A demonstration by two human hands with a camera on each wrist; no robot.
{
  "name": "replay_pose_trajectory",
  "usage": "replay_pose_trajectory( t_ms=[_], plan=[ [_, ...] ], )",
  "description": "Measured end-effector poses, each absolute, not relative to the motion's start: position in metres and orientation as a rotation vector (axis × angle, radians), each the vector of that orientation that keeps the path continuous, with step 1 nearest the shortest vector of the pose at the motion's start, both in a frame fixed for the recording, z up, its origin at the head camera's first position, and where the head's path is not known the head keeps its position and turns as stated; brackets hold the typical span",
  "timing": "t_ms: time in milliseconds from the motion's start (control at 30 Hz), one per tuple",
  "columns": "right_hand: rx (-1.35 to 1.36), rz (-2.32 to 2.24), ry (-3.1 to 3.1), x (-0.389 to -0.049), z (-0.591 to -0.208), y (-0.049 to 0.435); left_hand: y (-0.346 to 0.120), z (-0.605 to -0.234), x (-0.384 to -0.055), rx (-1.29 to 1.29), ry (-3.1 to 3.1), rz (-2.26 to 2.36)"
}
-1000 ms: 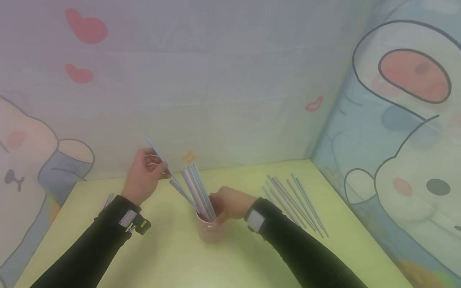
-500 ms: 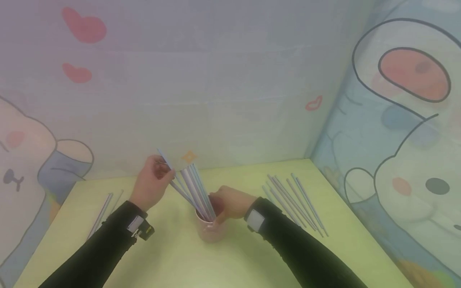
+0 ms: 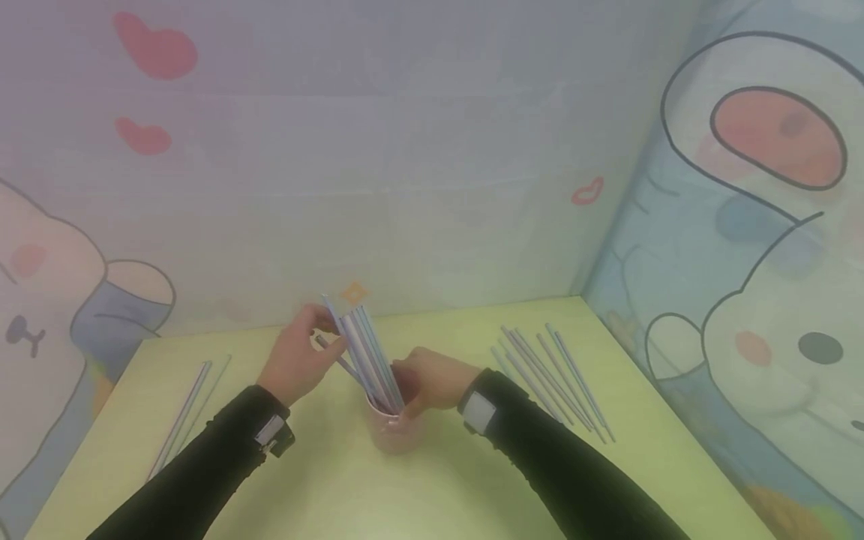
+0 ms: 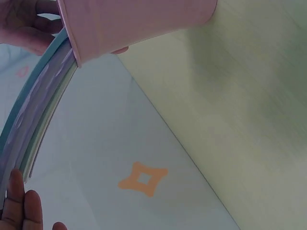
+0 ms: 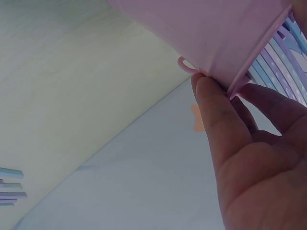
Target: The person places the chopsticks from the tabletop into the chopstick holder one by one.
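Your left hand [image 3: 300, 356] pinched one slim stick [image 3: 331, 309] at the left side of the bundle [image 3: 369, 356], which leaned left in the pink cup [image 3: 394, 436], upright near the middle of the bench [image 3: 324, 480]. Your right hand [image 3: 435, 379] gripped the cup's right side by the rim. Loose sticks [image 3: 548, 380] lay on the right; a few others [image 3: 178, 421] lay left, beside your left sleeve [image 3: 196, 457].

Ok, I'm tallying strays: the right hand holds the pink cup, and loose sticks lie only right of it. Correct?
Not only there: loose sticks also lie left of the cup, as the head view shows. The right hand does hold it.
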State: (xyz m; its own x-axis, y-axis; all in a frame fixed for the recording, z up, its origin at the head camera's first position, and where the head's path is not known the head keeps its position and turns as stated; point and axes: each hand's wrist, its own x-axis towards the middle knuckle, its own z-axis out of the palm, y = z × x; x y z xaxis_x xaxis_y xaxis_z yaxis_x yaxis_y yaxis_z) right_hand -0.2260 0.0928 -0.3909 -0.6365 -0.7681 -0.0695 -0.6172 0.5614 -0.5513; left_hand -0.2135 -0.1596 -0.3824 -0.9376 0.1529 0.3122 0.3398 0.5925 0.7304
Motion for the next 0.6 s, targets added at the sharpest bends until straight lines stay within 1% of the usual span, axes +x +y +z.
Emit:
replay_pose_trajectory(
  t_ms=[300,600],
  plan=[
    [-1.131,-0.745,2.467,-0.2278,-0.3913,0.0921,-0.1613,-0.3845,-0.2086,-0.435,-2.643,-1.192],
    [-1.136,-0.771,2.445,-0.2244,-0.3878,0.0942,-0.1586,-0.3929,-0.2156,-0.485,-2.651,-1.22]
  ],
)
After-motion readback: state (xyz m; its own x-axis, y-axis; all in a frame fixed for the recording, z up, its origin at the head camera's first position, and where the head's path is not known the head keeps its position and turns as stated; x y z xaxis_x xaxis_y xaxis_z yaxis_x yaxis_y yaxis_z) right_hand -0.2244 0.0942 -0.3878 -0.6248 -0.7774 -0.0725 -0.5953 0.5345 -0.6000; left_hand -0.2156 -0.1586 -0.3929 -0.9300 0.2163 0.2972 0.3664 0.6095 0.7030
